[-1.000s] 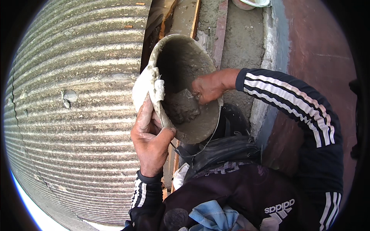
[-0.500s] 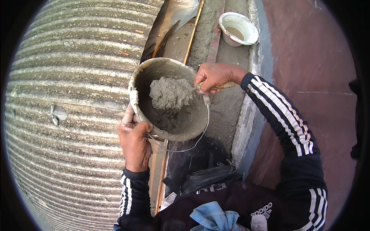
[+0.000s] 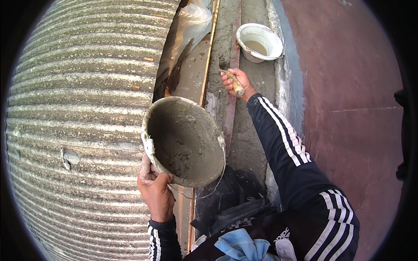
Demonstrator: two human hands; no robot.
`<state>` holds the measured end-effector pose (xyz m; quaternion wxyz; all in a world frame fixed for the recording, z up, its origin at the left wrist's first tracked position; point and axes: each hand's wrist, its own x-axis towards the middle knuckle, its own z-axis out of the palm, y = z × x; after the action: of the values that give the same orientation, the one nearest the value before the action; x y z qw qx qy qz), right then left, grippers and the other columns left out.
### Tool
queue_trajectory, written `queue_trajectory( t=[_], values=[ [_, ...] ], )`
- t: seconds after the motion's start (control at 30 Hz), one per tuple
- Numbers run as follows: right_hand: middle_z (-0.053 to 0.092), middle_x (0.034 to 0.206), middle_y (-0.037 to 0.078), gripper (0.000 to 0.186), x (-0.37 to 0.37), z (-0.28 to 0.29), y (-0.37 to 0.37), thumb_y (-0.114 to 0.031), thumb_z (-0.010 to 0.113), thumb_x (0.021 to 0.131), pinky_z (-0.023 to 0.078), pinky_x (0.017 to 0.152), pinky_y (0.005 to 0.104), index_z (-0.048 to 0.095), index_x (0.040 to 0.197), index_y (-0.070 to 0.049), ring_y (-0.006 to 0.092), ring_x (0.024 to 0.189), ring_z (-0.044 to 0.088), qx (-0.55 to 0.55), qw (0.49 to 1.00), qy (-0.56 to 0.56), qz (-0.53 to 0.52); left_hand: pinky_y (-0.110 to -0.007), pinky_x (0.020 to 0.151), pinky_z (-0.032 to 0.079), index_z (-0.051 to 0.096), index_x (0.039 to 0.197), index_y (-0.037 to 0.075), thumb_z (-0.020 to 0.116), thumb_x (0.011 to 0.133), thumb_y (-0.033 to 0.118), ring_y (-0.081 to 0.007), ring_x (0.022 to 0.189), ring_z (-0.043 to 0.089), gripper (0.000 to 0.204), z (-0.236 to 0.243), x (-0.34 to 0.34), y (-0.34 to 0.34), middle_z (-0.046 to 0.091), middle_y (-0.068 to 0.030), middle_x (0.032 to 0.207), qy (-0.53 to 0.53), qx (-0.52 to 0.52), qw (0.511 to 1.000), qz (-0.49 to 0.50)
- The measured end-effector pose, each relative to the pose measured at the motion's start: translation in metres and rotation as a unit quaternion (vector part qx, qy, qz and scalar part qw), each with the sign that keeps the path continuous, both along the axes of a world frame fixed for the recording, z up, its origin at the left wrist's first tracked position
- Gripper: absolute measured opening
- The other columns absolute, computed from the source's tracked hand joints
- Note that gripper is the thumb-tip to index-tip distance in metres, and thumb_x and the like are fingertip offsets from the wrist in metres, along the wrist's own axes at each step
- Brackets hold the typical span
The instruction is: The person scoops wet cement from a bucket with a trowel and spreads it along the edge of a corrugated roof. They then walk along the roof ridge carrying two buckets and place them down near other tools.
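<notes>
My left hand (image 3: 157,191) grips the near-left rim of a mortar-caked bucket (image 3: 150,152), which is tilted toward me. Wet grey mortar (image 3: 187,163) coats its wall and lies at the bottom, and its wire handle hangs down on the near side. Beyond the bucket, my right hand (image 3: 238,82) is closed around the wooden handle of a trowel (image 3: 235,82). That hand is above the mortar-covered strip, by a long flat bar (image 3: 234,100). The trowel's blade cannot be made out.
A white basin (image 3: 278,48) with murky water stands ahead on the strip. Corrugated roofing sheet (image 3: 78,113) spreads to the left, with a thin wooden batten (image 3: 208,61) and clear plastic sheeting (image 3: 193,21) at its edge. A reddish surface (image 3: 348,108) lies to the right.
My right hand has moved forward, out of the bucket to the strip. The mortar lump heaped over the bucket is no longer there. In the picture, the bucket sits lower.
</notes>
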<state>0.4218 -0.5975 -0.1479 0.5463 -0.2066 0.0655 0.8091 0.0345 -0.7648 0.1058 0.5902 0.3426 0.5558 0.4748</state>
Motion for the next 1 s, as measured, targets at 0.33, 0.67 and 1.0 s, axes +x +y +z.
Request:
queue_trajectory(
  t=[0.33,0.67,1.0],
  values=[
    [0.069,0.084,0.012,0.032,-0.056,0.204,-0.124,-0.021,0.061,0.092,0.057,0.051,0.0324,0.064,0.106,0.007,0.0176,0.060,0.069,0.259,0.761,-0.446,0.393,-0.020,0.072,0.051,0.051,0.148,-0.016,0.047,0.075,-0.018,-0.0113,0.096,0.067,0.073,0.012,-0.017,-0.006,0.071,-0.0147,0.122,0.022,-0.011,0.999,-0.036],
    [0.070,0.081,0.020,0.014,-0.239,0.215,-0.151,-0.008,0.067,0.082,0.060,0.068,0.0419,0.072,0.090,0.003,0.0331,0.075,0.073,0.304,0.201,-0.925,0.111,-0.027,0.100,0.048,0.068,0.136,-0.008,0.059,0.082,-0.011,-0.0133,0.115,0.063,0.054,0.054,0.000,0.009,0.071,-0.0080,0.124,0.208,0.191,0.951,-0.121],
    [0.067,0.083,0.018,0.022,-0.201,0.249,-0.124,-0.006,0.068,0.079,0.060,0.063,0.0355,0.069,0.094,0.009,0.0276,0.077,0.074,0.320,0.119,-0.940,-0.015,-0.032,0.105,0.051,0.069,0.131,-0.010,0.060,0.081,-0.012,-0.0182,0.116,0.067,0.051,0.093,-0.016,0.022,0.070,-0.0131,0.126,0.255,0.332,0.908,-0.023]
  ],
)
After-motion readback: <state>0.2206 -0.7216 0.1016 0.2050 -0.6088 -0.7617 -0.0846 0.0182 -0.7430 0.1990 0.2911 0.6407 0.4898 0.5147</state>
